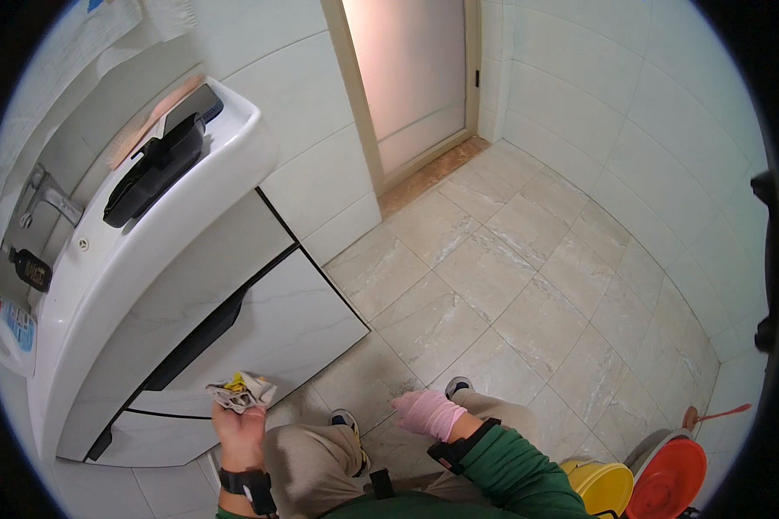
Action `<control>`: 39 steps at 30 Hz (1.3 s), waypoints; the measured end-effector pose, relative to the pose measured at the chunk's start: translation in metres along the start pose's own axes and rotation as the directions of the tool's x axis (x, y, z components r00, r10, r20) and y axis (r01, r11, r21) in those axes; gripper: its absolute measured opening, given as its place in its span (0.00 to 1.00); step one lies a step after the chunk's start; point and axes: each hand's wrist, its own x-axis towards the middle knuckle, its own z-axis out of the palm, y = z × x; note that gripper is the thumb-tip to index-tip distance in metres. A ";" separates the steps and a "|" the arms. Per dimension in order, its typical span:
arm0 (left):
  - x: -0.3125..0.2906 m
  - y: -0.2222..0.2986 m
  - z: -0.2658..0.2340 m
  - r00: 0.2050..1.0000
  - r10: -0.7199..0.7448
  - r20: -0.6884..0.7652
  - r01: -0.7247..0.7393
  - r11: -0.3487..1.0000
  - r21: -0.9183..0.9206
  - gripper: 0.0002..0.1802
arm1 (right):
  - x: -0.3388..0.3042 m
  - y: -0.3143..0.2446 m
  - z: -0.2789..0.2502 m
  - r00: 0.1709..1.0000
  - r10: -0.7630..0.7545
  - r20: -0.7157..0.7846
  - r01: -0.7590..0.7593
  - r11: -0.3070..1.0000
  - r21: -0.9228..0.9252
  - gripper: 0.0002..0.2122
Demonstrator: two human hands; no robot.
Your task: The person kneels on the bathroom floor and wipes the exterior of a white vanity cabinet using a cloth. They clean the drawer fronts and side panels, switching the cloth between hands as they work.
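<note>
- Cloth [242, 392]: crumpled, pale grey-beige, bright yellow patches on top plus some darker marks. Folds stand up unevenly, outline ragged.
- Location: at the fingertips of the left hand [240, 424], in front of the marble-look cabinet [294, 311], low on the person's left. Can't tell if cloth touches the panel.
- Left grip: bare, narrow, fingers and thumb pinched on the cloth's near side.
- Right hand [430, 413]: pink glove [437, 413], over the floor [511, 285], well apart from the cloth. Fingers look bunched, tips hidden; can't tell if it's closed on anything.
- Edges: cabinet has dark trim along its far side and black recessed handles [201, 340]. White washbasin [249, 143] overhangs above, curved rim; black tray [160, 169] sits on it.
- Room: tiled floor stretches widest ahead, between cabinet and right wall [614, 104], up to the frosted door [415, 95].
- Tighter at lower right: yellow bucket [599, 486] and red basin [669, 480] side by side, near the right forearm.
</note>
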 end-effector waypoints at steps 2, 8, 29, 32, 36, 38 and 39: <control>-0.018 0.007 0.015 0.975 0.008 0.221 -0.028 0.996 0.088 0.21 | -0.002 0.001 -0.002 1.000 0.004 0.012 -0.004 1.000 0.001 0.18; -0.048 0.014 0.051 0.949 0.057 0.309 -0.078 0.996 0.053 0.22 | -0.008 0.000 -0.006 1.000 0.009 0.002 -0.009 1.000 0.013 0.18; -0.015 -0.106 0.008 0.940 -0.072 0.334 -0.227 0.599 0.768 0.17 | -0.006 0.001 -0.009 0.733 -0.078 -0.676 0.415 0.839 0.352 0.33; -0.027 -0.114 0.004 0.906 -0.234 0.352 -0.256 0.358 0.898 0.20 | -0.009 -0.010 -0.017 0.680 -0.108 -0.726 0.585 0.676 0.448 0.39; -0.042 -0.110 -0.001 0.868 -0.355 0.346 -0.221 0.347 0.912 0.20 | -0.005 -0.048 -0.013 0.738 -0.193 -0.646 0.655 0.432 0.620 0.43; -0.047 -0.103 -0.004 0.891 -0.311 0.331 -0.086 0.601 0.795 0.20 | 0.000 -0.073 -0.005 0.763 -0.179 -0.621 0.638 0.363 0.679 0.45; -0.049 -0.099 -0.006 0.899 -0.300 0.320 -0.005 0.722 0.692 0.20 | 0.004 -0.083 -0.002 0.771 -0.145 -0.620 0.632 0.296 0.717 0.45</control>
